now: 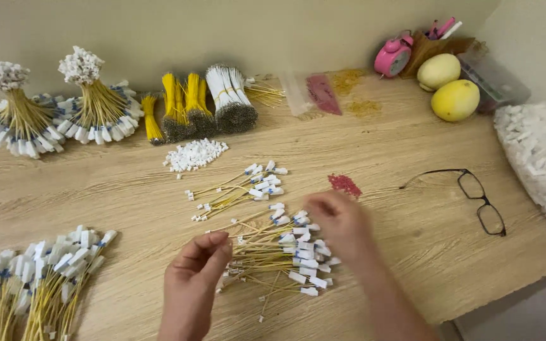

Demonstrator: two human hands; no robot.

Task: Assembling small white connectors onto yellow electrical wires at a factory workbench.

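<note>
Nearest the lens, left hand (192, 284), fingers pinched together at the tips, though whether on a wire cannot be told. Just right of it, loose pile of yellow wires with white tags (282, 259) on the wooden table (412, 145), touching or nearly touching those fingertips. Right hand (339, 222) blurred, resting over the pile's upper right edge; grip impossible to read, open or closed. Second smaller spread of tagged wires (244, 188) beyond, apart from both hands. Small red heap (345, 184) just past the right hand. Bundled tagged wires (39, 278) at lower left, well apart. Little mound of white connectors (194, 155) farther back. Upright tied bundles (93, 101) along the wall. Black-framed glasses (478, 199) to the right, two yellow melons (453, 95) and pink alarm clock (392, 57) in the far corner.
</note>
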